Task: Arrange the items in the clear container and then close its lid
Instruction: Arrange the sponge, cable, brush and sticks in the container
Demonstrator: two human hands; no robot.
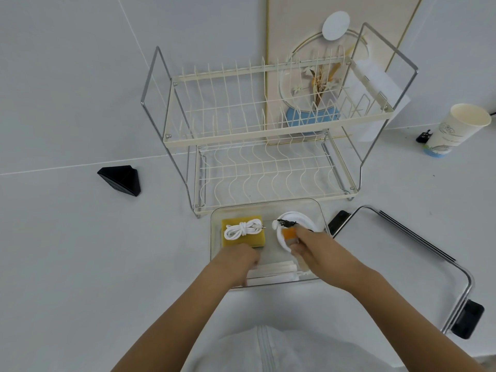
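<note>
White countertop point(80, 251), clear container point(268, 205) before dish rack point(268, 124), left hand point(237, 260) curled inside, grip unclear, right hand point(314, 247) gripping orange item point(288, 233).

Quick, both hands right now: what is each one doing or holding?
Left hand: inside the clear container, fingers curled down; grip cannot be told.
Right hand: closed on a small orange item over the white dish.

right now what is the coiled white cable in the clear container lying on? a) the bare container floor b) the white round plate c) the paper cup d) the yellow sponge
d: the coiled white cable rests on top of the yellow sponge in the clear plastic container's far left part.
</note>
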